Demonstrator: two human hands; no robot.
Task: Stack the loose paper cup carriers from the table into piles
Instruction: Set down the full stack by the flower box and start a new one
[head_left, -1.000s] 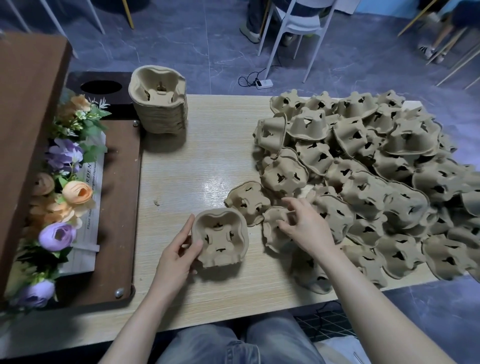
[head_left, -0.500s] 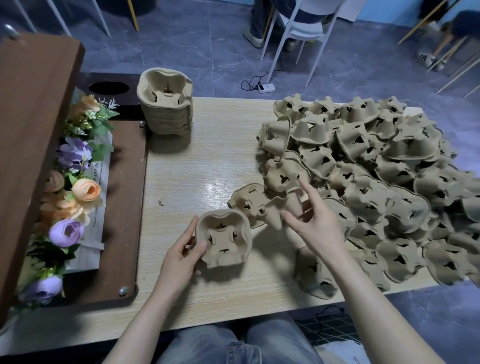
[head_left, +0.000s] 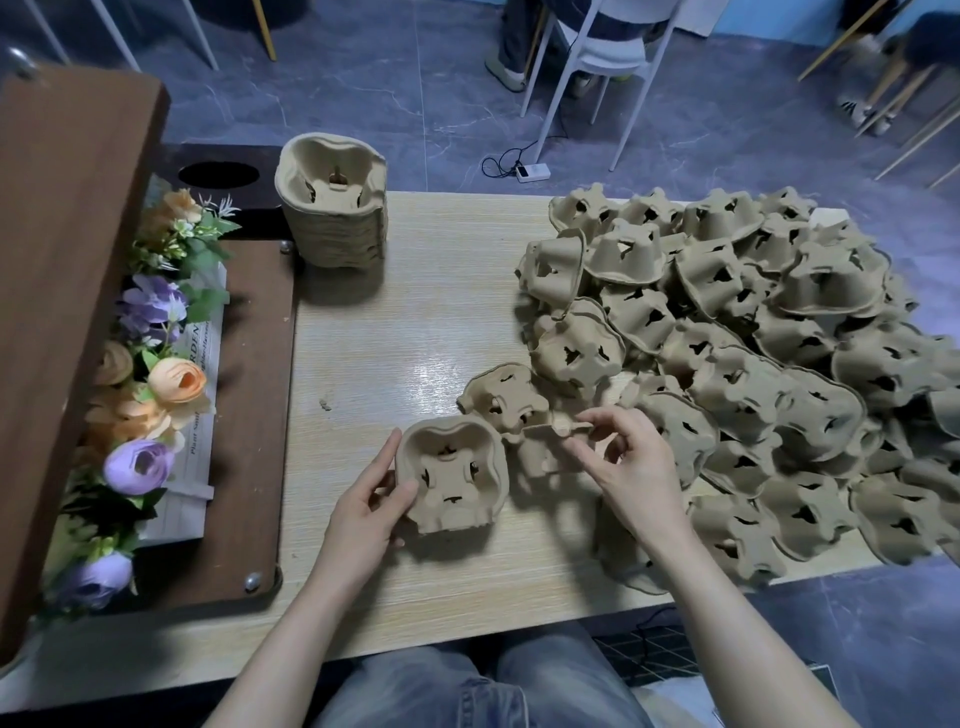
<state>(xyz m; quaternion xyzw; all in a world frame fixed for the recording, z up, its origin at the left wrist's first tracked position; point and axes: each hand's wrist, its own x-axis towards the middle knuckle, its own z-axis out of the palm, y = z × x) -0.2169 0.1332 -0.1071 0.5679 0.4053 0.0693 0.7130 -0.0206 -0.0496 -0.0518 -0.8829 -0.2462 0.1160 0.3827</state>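
Carrier (head_left: 545, 441), lifted from the heap (head_left: 753, 364) a moment ago, is now pinched by the right hand (head_left: 623, 457) beside the small pile (head_left: 452, 475) gripped by the left hand (head_left: 371, 501) on the table (head_left: 415, 322); nesting is judged next

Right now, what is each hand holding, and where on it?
Left hand holds the small pile of carriers by its left side wall. Right hand pinches a loose carrier by its upper rim.

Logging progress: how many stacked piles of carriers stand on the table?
2: a tall pile at the far left, and a short pile held by the left hand. Others may hide within the loose heap.
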